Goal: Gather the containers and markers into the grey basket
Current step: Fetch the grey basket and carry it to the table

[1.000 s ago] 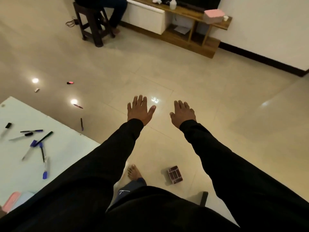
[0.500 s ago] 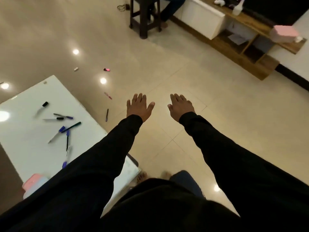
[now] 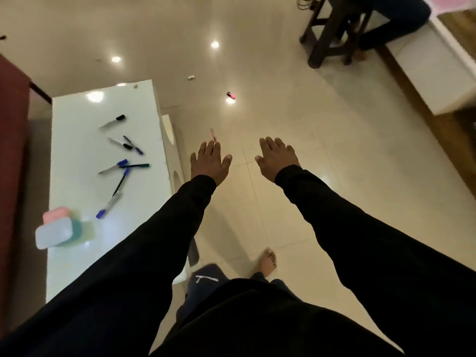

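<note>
Several markers lie scattered on the white table (image 3: pixel 77 253) at the left, among them a black-capped one (image 3: pixel 113 121) and a blue-capped one (image 3: pixel 108 206). Blurred pastel containers (image 3: pixel 60 229) sit near the table's left edge. On the floor lie a pink pen (image 3: pixel 213 135), a small pink marker (image 3: pixel 231 95) and a small white piece (image 3: pixel 190 77). My left hand (image 3: pixel 210 162) and my right hand (image 3: pixel 277 157) are stretched out over the floor with fingers straight, holding nothing. No grey basket is in view.
A dark wooden stool (image 3: pixel 332 29) with a seated person's legs (image 3: pixel 396 19) stands at the top right, beside a white and wood cabinet (image 3: pixel 438 73). A dark red surface (image 3: pixel 11 150) borders the table's left. My bare foot (image 3: pixel 268 262) stands on the tiled floor.
The view has swung left, so the table and markers shifted toward the centre and the stool to the top right. Both hands stay outstretched and empty.
</note>
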